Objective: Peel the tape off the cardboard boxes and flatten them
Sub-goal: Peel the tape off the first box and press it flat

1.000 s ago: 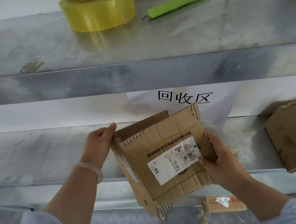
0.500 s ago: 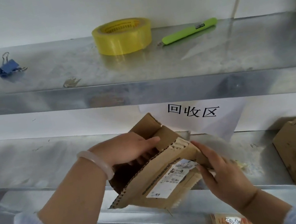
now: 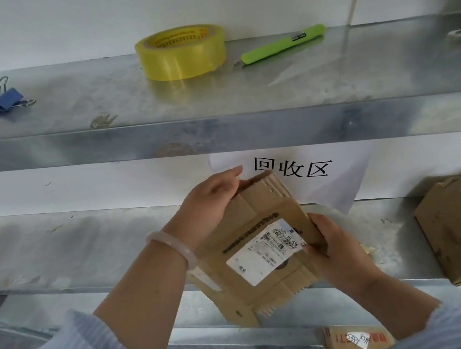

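The box [image 3: 262, 214] is nearly flat and held tilted, label [image 3: 265, 251] up, above the front of the lower shelf [image 3: 84, 251]. The left hand [image 3: 210, 204] grips its top-left edge, fingers seemingly curled behind a flap. The right hand [image 3: 341, 253] grasps the right edge, thumb at the label's corner. More boxes [image 3: 458, 228] lie at the shelf's right, and a tape roll [image 3: 180, 52] sits on the upper shelf [image 3: 358, 72].

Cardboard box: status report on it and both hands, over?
Left hand grips top-left edge. Right hand pinches right edge. Cardboard box held over shelf, looks nearly flat. Second box apart, right.
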